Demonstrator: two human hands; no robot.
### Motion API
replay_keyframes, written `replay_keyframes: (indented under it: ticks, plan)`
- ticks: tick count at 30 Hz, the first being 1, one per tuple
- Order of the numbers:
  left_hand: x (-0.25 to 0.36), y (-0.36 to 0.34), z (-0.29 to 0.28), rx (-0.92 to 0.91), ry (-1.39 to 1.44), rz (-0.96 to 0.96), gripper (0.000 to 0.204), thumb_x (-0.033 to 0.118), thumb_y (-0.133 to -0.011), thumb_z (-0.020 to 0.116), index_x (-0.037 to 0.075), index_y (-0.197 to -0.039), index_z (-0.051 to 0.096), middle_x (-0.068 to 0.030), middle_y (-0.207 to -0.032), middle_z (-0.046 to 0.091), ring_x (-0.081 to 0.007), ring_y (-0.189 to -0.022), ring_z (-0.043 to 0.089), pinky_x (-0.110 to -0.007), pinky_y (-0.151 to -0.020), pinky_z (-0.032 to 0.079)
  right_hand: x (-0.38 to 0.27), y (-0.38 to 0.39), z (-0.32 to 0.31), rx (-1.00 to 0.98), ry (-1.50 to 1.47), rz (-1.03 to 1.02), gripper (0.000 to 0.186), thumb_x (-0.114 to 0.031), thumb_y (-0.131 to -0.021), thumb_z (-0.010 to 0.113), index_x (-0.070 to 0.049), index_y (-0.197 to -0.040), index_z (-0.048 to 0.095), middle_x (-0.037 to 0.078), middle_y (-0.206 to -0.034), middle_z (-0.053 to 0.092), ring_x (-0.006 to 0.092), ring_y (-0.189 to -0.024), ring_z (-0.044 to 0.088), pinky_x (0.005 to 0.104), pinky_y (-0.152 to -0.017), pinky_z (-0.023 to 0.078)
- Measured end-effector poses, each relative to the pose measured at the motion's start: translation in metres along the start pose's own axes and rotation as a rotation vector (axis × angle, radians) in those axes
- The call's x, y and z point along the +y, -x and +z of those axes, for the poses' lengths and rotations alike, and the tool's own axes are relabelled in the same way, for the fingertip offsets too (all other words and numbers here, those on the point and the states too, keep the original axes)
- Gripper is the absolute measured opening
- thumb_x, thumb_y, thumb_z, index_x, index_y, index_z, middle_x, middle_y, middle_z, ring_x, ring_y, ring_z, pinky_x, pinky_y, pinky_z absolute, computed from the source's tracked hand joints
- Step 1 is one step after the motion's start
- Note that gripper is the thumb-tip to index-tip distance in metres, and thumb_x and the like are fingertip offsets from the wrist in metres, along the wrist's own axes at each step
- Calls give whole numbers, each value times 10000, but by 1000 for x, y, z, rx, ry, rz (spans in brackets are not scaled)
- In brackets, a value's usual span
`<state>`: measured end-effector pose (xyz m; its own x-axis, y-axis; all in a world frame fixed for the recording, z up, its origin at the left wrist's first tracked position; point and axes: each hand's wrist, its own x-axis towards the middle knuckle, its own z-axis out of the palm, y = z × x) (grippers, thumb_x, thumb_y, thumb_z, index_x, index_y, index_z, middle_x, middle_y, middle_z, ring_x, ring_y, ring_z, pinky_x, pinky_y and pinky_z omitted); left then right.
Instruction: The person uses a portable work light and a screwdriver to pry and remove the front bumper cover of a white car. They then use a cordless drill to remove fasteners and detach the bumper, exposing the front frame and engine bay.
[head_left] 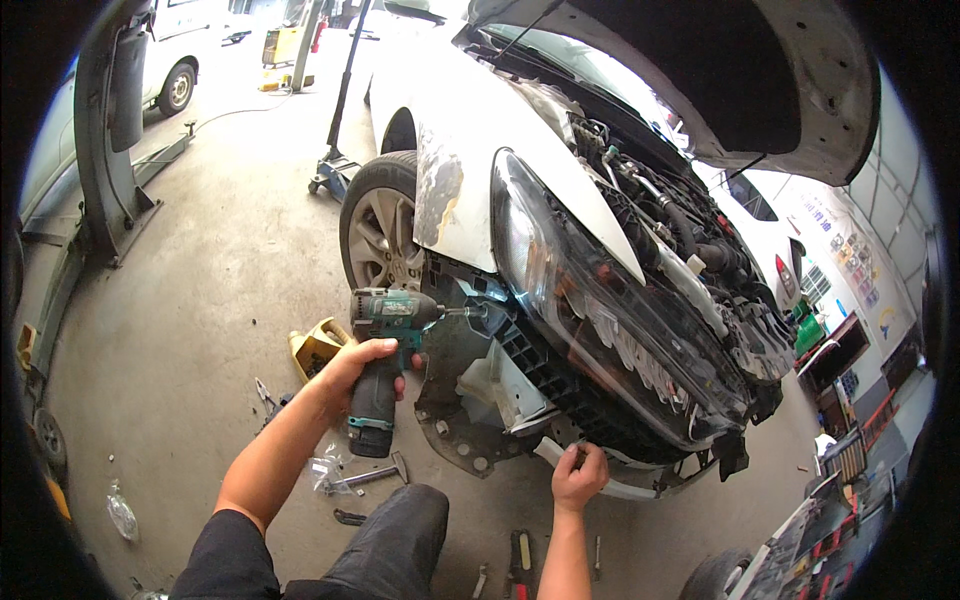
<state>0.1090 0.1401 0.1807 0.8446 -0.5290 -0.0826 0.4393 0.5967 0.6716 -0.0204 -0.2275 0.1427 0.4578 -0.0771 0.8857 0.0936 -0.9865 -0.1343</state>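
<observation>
My left hand [372, 368] is wrapped round the grip of a teal and black cordless impact driver [392, 318]. The driver's bit points right, at the black bracket [500, 322] under the headlight [560, 260] of a white car [460, 120]. Whether the bit touches a fastener is too small to tell. Below the headlight, my right hand [580, 475] is closed beside a pale strip [548, 451] at the car's exposed lower front. What its fingers pinch, if anything, is hidden. The front bumper cover is off, and the hood [780, 90] stands raised over the engine bay [660, 200].
On the floor lie a yellow container [318, 345], pliers [266, 397], a hammer [372, 474], a clear plastic bag [328, 468] and several hand tools near my knee. A blue floor jack [335, 172] stands beyond the front wheel [382, 225]. A lift post [105, 150] rises at left.
</observation>
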Motion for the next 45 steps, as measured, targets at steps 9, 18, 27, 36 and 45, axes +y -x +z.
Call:
replay_keyframes:
  ticks: [9, 18, 27, 36, 45]
  plan:
    - [23, -9, -9, -51, -274, 78, 437, 201, -767, 707, 42, -1139, 544, -98, -898, 646, -201, -584, 637, -344, -538, 552, -5, 1, 2, -9, -36, 43, 231, -243, -899, 565, -32, -805, 562, 108, -646, 540, 296, -544, 542, 380, -485, 409]
    - [18, -11, -15, -74, -302, 118, 501, 224, -772, 718, 33, -1187, 513, -114, -924, 646, -206, -584, 646, -337, -527, 557, -2, 3, 2, -27, -10, 54, 211, -231, -883, 580, -30, -820, 560, 123, -664, 557, 323, -568, 560, 405, -508, 429]
    - [4, -11, -25, -68, -199, 96, 492, 263, -794, 709, 15, -1167, 506, -106, -919, 645, -189, -579, 648, -335, -522, 566, -4, 4, 2, -36, -31, 84, 213, -217, -875, 581, -12, -821, 565, 146, -711, 581, 357, -645, 579, 431, -577, 443]
    - [-1, -12, -29, -70, -144, 84, 515, 331, -788, 718, 6, -1135, 522, -117, -902, 637, -183, -607, 640, -330, -554, 559, -2, 6, 1, -60, -24, 105, 177, -173, -869, 587, -3, -826, 563, 136, -701, 583, 338, -607, 575, 414, -549, 440]
    - [-48, 19, -78, -103, 88, 54, 597, 315, -761, 728, -24, -1197, 503, -153, -968, 658, -198, -635, 655, -329, -558, 571, 3, 7, 3, -7, 10, 50, 222, -242, -901, 560, -34, -823, 564, 135, -682, 573, 332, -564, 559, 413, -499, 418]
